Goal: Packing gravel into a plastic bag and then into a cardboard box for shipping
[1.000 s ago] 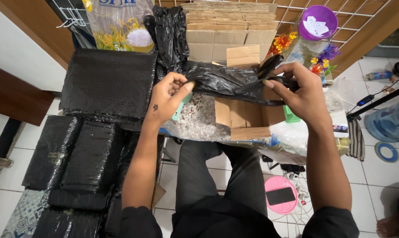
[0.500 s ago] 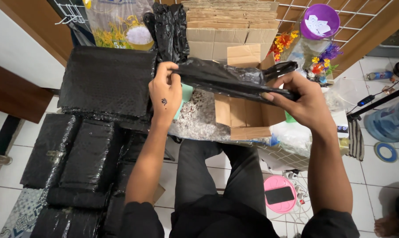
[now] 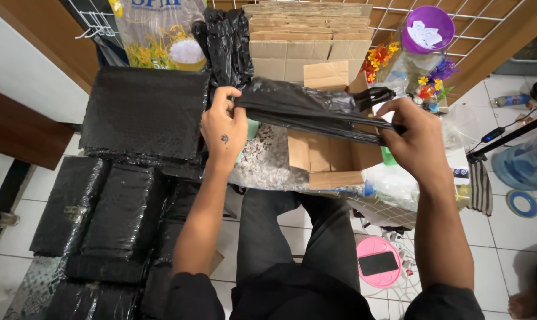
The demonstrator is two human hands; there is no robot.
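**A:** What's the floor like around the person?

**B:** White tiles. Nearest the camera are dark trousers, a round pink stand with a black phone lying on it, and a pile of black bubble-wrapped parcels stacked at the left.

**A:** And just past the knees?

**B:** An open cardboard box sits beside a clear bag of white filler chips. The black plastic bag is stretched flat above the box, held between both hands.

**A:** What might go wrong, as you judge it?

**B:** The film looks thin and is pulled taut, so a hard tug could tear it or snap the handle loops near the right end. If one grip slips, the bag would likely drop onto the box.

**A:** How are the hands set?

**B:** The left hand is closed over the bag's left end, fingers curled on top and thumb under. The right hand is also closed, pinching the right end just below the loops.

**A:** Farther back?

**B:** A stack of flattened cardboard, more black bags hanging, a bunch of colourful artificial flowers, a purple bowl and a wire grid panel against the wooden wall.
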